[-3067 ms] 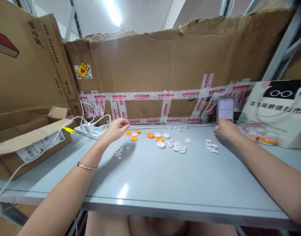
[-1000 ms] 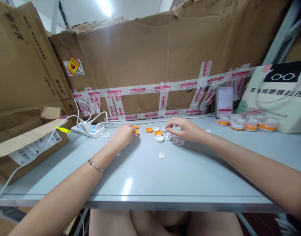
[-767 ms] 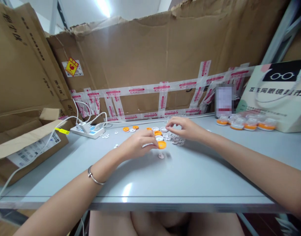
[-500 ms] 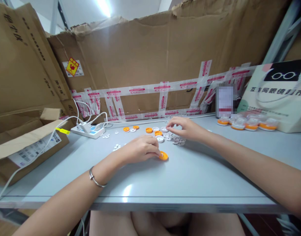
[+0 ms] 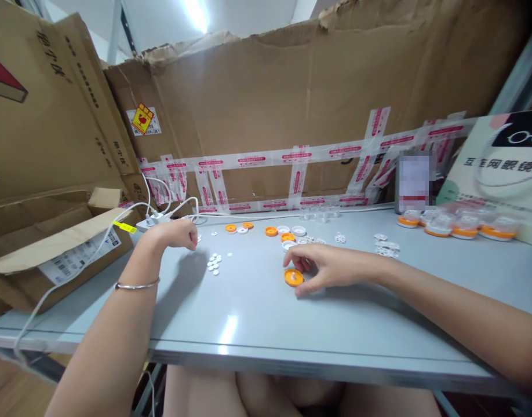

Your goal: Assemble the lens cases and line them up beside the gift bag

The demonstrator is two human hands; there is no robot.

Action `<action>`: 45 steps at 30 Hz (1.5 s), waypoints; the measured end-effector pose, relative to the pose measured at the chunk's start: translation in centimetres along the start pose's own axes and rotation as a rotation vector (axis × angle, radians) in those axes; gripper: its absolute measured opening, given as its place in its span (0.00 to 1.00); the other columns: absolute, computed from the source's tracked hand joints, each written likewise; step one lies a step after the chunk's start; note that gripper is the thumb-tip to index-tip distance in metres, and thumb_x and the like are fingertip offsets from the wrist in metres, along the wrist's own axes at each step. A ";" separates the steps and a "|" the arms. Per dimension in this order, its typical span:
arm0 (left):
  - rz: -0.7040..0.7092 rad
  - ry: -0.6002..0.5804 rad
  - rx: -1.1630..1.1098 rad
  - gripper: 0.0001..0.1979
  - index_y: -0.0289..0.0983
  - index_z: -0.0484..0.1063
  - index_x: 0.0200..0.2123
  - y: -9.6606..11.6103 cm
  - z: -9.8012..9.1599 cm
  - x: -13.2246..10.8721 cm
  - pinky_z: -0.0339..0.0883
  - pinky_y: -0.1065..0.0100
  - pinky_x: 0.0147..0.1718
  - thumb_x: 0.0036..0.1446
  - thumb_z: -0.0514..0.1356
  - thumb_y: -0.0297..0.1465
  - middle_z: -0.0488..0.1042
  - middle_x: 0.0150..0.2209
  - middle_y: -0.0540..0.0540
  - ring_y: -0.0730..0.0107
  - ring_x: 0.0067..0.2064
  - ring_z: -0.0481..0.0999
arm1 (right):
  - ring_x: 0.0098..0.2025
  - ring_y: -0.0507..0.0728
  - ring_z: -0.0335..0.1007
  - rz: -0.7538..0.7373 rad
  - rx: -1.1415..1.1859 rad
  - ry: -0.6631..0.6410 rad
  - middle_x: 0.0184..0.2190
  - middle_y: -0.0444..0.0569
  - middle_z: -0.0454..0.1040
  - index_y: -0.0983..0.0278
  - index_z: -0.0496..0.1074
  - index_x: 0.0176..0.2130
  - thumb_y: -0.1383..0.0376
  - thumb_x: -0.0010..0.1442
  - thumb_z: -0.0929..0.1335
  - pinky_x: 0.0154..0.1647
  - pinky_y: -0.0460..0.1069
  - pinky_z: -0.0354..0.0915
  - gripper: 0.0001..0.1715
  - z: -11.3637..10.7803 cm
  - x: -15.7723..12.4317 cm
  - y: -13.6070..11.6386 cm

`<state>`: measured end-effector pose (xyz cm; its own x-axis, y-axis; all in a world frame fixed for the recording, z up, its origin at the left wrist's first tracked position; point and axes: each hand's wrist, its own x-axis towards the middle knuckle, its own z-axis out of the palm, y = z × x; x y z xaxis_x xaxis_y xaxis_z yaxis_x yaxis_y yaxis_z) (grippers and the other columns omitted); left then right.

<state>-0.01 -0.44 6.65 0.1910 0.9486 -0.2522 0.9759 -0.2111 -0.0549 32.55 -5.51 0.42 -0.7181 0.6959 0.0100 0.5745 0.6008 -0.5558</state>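
My left hand (image 5: 179, 233) is over the left of the table, near the small white parts by the power strip, its fingers curled together; whatever they may hold is hidden. My right hand (image 5: 313, 267) is spread around an orange round dish-like piece (image 5: 294, 278), thumb at its near edge and fingers at its far edge. A small pale peg stands in the middle of that piece. Small white discs (image 5: 214, 263) lie between my hands. Behind my right hand are orange rings (image 5: 271, 231), white rings (image 5: 299, 231) and flat white cut-out parts (image 5: 307, 240).
An opened cardboard box (image 5: 75, 249) and a power strip (image 5: 148, 221) with cables stand at the left. At the right are finished-looking orange-and-clear round pieces (image 5: 465, 230), a phone (image 5: 414, 182) and a paper bag (image 5: 487, 168). Taped cardboard (image 5: 257, 116) walls the back.
My left hand has let go of the orange piece and moved left to the small white parts. My right hand has come from the white parts down to the orange piece. The view has shifted.
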 end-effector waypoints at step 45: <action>0.883 0.574 -0.180 0.07 0.36 0.73 0.31 12.5 6.3 1.7 0.60 0.71 0.35 0.56 0.55 0.29 0.75 0.30 0.47 0.72 0.34 0.72 | 0.28 0.50 0.59 0.023 0.160 0.269 0.25 0.42 0.64 0.64 0.69 0.32 0.58 0.47 0.69 0.29 0.46 0.57 0.13 2.6 2.4 1.1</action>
<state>11.88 -2.99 -0.54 0.8130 0.4562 0.3619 0.4603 -0.8841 0.0804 30.47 -4.18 -2.31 -0.5636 0.8005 0.2038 0.5051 0.5292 -0.6818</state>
